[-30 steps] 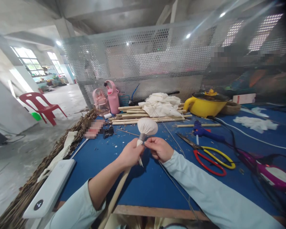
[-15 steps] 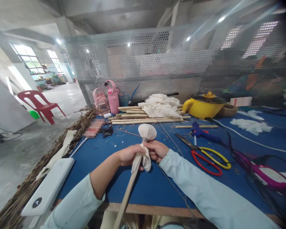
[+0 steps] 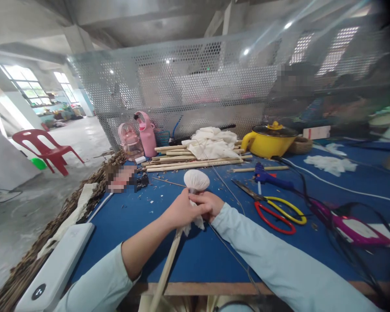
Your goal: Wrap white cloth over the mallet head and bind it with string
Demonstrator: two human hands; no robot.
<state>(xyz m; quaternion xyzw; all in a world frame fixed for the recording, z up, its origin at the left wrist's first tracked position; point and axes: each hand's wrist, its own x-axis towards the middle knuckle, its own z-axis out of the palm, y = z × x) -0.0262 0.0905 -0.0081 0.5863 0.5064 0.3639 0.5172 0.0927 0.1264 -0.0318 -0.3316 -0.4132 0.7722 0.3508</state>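
A long wooden stick (image 3: 164, 271) carries a round white cloth bundle (image 3: 196, 180) at its top end, over the blue table (image 3: 195, 260). My left hand (image 3: 181, 211) is closed round the stick just under the bundle. My right hand (image 3: 208, 203) pinches the gathered cloth at the bundle's neck, touching the left hand. Loose white cloth hangs below both hands. A thin thread (image 3: 227, 187) runs past the right wrist toward the far side.
Red and yellow scissors (image 3: 274, 211), a blue glue gun (image 3: 269, 178), a yellow pot (image 3: 269, 141), a cloth pile on wooden sticks (image 3: 211, 147), pink bottles (image 3: 139, 135), a white power bank (image 3: 52, 268), a purple tool (image 3: 347, 223), dry twigs along the left edge.
The cloth's loose end dropped below my hands. Both hands closed in together at the bundle's neck, and the bundle sank slightly toward the table.
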